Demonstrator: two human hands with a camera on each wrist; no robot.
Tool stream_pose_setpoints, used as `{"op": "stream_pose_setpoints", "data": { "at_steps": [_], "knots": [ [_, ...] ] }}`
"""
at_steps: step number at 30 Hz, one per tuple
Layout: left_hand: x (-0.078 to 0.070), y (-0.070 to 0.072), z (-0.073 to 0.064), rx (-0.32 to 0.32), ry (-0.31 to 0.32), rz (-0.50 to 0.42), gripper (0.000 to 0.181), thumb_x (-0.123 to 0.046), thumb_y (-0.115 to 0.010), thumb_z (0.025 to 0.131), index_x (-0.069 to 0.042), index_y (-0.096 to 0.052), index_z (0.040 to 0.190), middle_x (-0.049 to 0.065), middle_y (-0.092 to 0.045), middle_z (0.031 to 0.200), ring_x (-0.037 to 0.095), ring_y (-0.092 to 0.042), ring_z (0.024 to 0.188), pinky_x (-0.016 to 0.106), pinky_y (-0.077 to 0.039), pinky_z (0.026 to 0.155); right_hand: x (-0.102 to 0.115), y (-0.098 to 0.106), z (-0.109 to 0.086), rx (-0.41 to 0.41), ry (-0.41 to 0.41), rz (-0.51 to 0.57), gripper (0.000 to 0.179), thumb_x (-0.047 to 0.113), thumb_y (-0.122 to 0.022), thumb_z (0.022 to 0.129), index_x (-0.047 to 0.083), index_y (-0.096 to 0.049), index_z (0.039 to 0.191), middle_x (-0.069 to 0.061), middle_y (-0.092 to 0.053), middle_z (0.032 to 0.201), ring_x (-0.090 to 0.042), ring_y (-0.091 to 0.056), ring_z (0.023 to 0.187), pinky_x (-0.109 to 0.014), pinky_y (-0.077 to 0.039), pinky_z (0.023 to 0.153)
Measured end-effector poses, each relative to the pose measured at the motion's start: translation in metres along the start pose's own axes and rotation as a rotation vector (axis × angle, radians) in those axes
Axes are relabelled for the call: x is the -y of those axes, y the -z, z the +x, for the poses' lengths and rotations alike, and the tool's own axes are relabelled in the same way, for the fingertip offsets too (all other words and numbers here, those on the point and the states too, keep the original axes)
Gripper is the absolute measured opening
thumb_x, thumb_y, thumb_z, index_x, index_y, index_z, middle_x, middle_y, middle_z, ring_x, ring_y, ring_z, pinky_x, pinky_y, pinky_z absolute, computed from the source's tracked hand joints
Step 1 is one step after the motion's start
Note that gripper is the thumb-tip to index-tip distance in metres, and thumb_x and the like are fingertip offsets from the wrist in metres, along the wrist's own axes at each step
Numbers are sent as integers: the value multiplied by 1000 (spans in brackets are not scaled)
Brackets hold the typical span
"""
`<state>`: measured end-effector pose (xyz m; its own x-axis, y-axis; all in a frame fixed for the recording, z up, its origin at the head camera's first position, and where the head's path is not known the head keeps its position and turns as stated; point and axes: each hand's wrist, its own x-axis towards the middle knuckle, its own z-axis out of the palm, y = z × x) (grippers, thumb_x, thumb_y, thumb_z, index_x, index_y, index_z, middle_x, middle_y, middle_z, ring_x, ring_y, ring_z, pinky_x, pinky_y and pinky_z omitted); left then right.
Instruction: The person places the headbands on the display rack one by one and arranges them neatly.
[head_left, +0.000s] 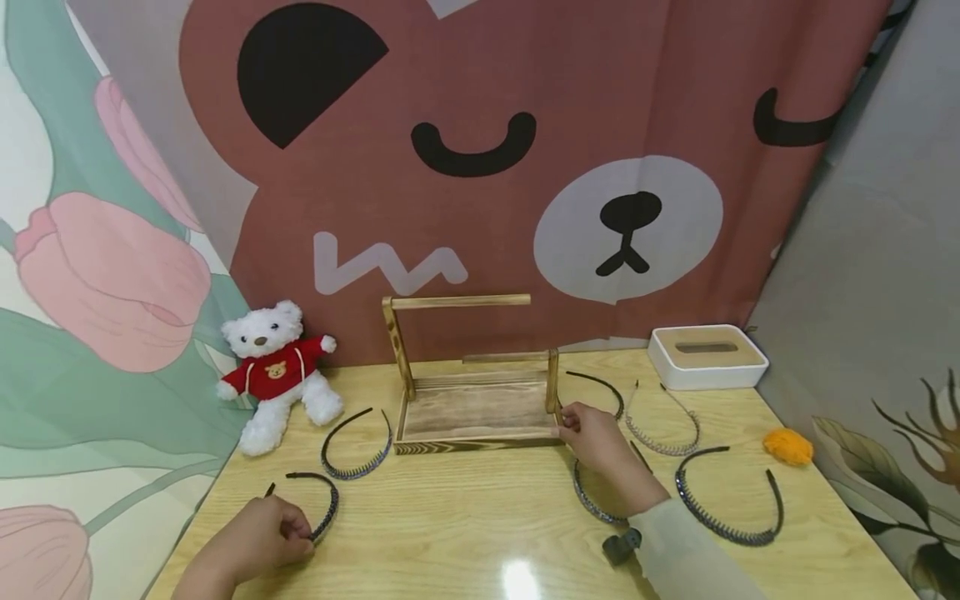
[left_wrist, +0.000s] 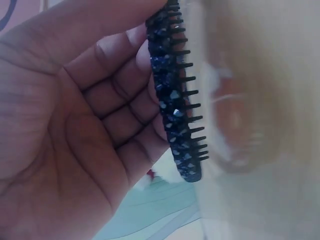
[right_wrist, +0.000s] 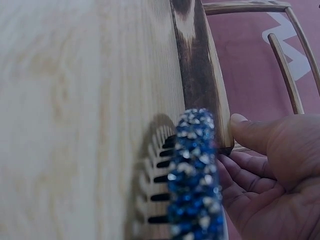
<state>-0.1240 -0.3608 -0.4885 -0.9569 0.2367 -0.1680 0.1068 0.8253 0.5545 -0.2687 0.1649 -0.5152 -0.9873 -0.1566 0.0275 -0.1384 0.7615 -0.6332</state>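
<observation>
My left hand (head_left: pixel 258 537) pinches a black beaded headband (head_left: pixel 329 508) near the table's front left. In the left wrist view, comb teeth line one side of this headband (left_wrist: pixel 170 95), and the fingers curl behind it. At the middle of the table stands a wooden rack (head_left: pixel 480 408) with upright posts and a top bar. My right hand (head_left: pixel 600 442) grips its front right corner; the right wrist view has the thumb on the rack's edge (right_wrist: pixel 202 75) and fingers curled beside it. A blue beaded headband (right_wrist: pixel 195 175) lies close to that hand, partly covered by the forearm in the head view.
Another headband (head_left: pixel 356 471) lies left of the rack. On the right are a black headband (head_left: pixel 595 380), a pale headband (head_left: pixel 667 450) and a dark toothed headband (head_left: pixel 723 529). A white teddy bear (head_left: pixel 273 375), a tissue box (head_left: pixel 708 358) and an orange item (head_left: pixel 787 447) stand around them.
</observation>
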Motion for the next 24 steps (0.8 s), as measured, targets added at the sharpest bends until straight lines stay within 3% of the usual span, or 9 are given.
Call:
{"op": "stream_pose_setpoints", "data": {
  "at_steps": [6,13,18,21,24],
  "knots": [
    [-5,16,-4,-51,-21,3,7,-14,-84,93,-16,-78,89,-11,-72,81,-4,-59,73,22,-53,65,-1,-1,0,-6,2,-5,40,24,-77,105,-1,-70,135,-9,-78,114,-29,-76,105,-46,-66,86],
    [-12,32,-6,-146,38,-28,8,-19,-80,100,-11,-80,100,-4,-77,92,-4,-63,81,22,-57,70,0,-1,0,-8,5,-8,41,25,-77,105,-1,-70,136,-10,-78,115,-29,-76,106,-47,-65,87],
    [-12,44,-7,-182,61,-169,18,-19,-73,107,-4,-79,112,-1,-78,99,-4,-64,87,21,-58,75,0,0,-1,-1,-6,-3,41,25,-76,106,0,-69,137,-10,-78,116,-28,-76,106,-46,-66,87],
    [-11,46,-6,-231,23,-309,22,-13,-68,109,6,-75,117,-8,-78,102,-4,-65,92,18,-56,79,1,1,-1,3,-4,-6,41,24,-76,106,-1,-69,138,-10,-78,116,-29,-76,106,-46,-65,87],
    [-9,44,-4,-293,-67,-454,17,-4,-63,110,6,-75,116,-14,-76,99,-3,-65,94,15,-54,80,1,1,-1,7,-6,-3,41,24,-75,106,-1,-68,138,-11,-78,118,-29,-75,108,-46,-65,87]
  ]
}}
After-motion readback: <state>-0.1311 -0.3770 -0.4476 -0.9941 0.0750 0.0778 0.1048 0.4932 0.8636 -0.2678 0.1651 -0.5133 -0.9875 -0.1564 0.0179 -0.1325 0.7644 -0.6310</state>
